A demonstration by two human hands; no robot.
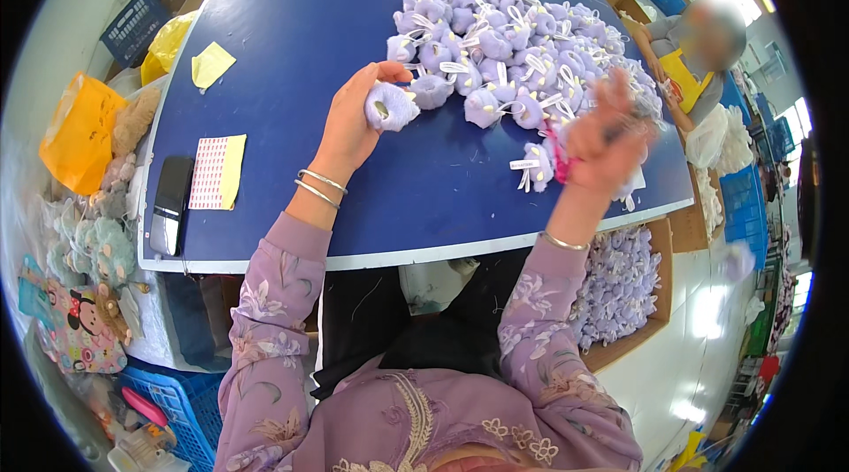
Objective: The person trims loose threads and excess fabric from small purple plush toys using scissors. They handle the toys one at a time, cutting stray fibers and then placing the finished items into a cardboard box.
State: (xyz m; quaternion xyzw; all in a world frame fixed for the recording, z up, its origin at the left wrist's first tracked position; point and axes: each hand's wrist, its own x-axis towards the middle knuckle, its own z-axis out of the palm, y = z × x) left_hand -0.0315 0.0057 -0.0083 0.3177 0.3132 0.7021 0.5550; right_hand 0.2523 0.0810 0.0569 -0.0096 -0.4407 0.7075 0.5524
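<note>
My left hand [347,122] is closed around a small lavender plush piece [396,109], which has a dark opening on its side. Beside it on the table another lavender plush piece [431,92] lies at the pile's edge. My right hand [600,146] is smeared by motion over the near right part of the pile. Something dark shows among its blurred fingers, and I cannot make out what it is. A bright pink band [558,156] shows by this hand. The large pile of lavender plush pieces [486,43], many with white loops or tags, spreads toward the far edge.
On the blue table [292,56] lie a phone [170,207], a red-printed sticker sheet [212,173] and a yellow paper [212,65]. Below its right edge stands a cardboard box [659,295] of small lavender pieces. Another person [694,56] sits at the far right.
</note>
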